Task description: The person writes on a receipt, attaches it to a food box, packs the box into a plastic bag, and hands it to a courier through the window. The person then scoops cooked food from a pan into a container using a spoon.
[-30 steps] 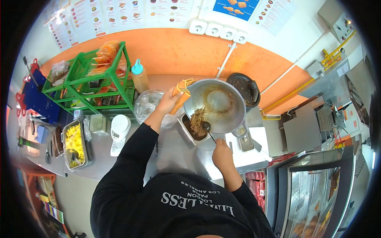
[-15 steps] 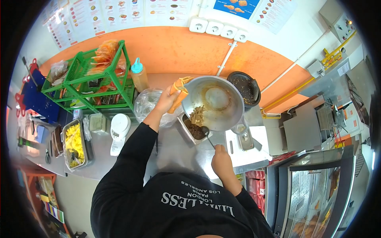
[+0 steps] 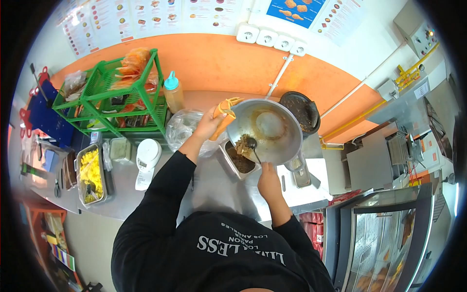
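Note:
A large grey metal pot [image 3: 287, 124] is tilted over a rectangular steel container [image 3: 247, 173] that holds dark brown minced food [image 3: 238, 158]. Around a folded orange-brown cloth [image 3: 223, 127] at the pot's left rim, my left hand [image 3: 209, 124] is closed; whatever the cloth covers is hidden. My right hand [image 3: 268, 176] is closed on the handle of a metal spoon [image 3: 252, 143]. The spoon's bowl lies inside the pot, against a clump of brown food [image 3: 243, 146] near the lower left lip.
A crumpled clear plastic bag [image 3: 182, 129] lies left of the container. Behind the pot stands a black bowl [image 3: 304, 112]. To the right is a white board [image 3: 311, 190] with a small lidded steel container [image 3: 301, 177]. A white scale [image 3: 147, 155] and green rack [image 3: 116, 102] stand leftward.
The spoon has moved up from the container into the pot's food, and my right hand has risen with it. The pot has shifted slightly right and down in view.

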A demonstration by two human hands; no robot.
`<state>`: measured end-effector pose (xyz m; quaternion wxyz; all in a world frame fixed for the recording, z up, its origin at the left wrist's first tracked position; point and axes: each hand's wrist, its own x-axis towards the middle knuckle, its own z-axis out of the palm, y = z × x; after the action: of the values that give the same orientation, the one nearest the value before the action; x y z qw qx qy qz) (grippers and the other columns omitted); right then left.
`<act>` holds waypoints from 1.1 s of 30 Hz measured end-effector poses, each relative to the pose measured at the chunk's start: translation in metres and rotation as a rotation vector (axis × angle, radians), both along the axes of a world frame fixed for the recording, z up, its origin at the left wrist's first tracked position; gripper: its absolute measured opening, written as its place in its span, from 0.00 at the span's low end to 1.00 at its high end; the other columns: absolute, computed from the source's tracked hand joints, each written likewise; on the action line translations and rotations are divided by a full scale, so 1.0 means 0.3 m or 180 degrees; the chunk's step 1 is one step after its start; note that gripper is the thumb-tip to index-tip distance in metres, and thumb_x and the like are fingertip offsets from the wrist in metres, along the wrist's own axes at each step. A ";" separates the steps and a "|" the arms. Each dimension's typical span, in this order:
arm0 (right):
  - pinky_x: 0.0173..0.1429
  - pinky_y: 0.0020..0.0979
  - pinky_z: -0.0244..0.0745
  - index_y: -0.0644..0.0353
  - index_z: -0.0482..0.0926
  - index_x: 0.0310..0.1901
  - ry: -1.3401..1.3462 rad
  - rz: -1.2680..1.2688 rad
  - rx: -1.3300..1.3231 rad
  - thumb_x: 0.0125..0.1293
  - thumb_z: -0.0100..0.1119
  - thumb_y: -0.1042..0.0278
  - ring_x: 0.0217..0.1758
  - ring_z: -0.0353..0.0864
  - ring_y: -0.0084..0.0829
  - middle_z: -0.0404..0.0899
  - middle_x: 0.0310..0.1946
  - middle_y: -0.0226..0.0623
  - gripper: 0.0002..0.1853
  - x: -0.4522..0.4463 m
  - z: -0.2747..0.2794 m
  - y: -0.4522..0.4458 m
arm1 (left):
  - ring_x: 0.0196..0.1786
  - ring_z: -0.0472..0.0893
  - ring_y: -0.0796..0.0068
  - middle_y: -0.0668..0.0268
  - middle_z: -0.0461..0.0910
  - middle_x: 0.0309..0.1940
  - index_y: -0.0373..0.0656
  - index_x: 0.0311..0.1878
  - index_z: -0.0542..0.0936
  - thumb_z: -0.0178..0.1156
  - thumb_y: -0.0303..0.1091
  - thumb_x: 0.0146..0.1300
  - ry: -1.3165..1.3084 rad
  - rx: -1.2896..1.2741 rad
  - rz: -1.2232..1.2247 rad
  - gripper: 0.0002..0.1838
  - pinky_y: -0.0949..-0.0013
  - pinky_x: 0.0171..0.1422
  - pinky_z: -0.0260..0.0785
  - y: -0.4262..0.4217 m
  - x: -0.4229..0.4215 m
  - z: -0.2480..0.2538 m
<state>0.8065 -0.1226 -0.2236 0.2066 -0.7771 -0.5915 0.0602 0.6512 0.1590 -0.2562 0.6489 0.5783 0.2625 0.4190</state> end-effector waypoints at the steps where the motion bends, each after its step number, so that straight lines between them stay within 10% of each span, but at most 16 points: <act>1: 0.54 0.52 0.77 0.70 0.70 0.56 0.0002 0.0018 -0.0009 0.61 0.46 0.85 0.53 0.77 0.63 0.75 0.50 0.61 0.20 -0.008 -0.005 -0.015 | 0.55 0.80 0.77 0.64 0.82 0.54 0.39 0.68 0.73 0.60 0.33 0.74 0.0002 -0.0009 0.0018 0.22 0.70 0.59 0.74 0.005 -0.002 -0.008; 33: 0.50 0.45 0.80 0.68 0.69 0.51 -0.0303 -0.0024 -0.0595 0.61 0.49 0.82 0.50 0.79 0.52 0.74 0.47 0.52 0.15 -0.054 0.060 -0.122 | 0.54 0.81 0.76 0.64 0.82 0.55 0.37 0.68 0.72 0.60 0.33 0.75 -0.0080 -0.0163 0.0236 0.22 0.70 0.59 0.76 -0.035 -0.010 0.020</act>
<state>0.7904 -0.1593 -0.2055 0.1051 -0.7971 -0.5896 0.0774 0.6481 0.1487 -0.2504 0.6508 0.5461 0.2862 0.4431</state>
